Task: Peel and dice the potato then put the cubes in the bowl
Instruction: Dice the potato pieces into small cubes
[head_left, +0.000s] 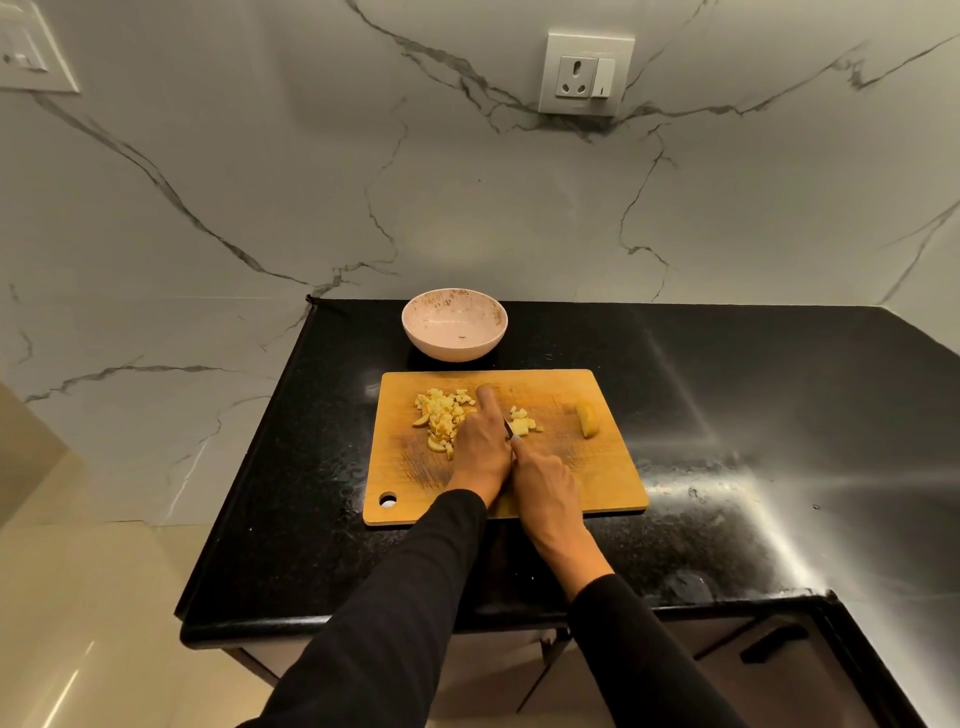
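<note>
Lying on a black speckled countertop, a wooden cutting board with a hanging hole at its near left corner carries all the potato that can be seen. A heap of diced potato cubes is gathered on the board's far left part, a smaller cluster of cubes is seen just right of the hands, and an uncut potato slice is left well apart near the board's right edge. The left hand is laid flat over the board between the heap and the small cluster, its index finger stretched out toward the far edge and the remaining fingers curled down; whether anything is pinned beneath it cannot be told. The right hand is closed around the handle of a small knife, whose narrow blade is seen between the two hands, beside the small cluster. A pale pink speckled bowl is set just beyond the board's far edge, with at most a speck inside. Black sleeves cover both forearms.
</note>
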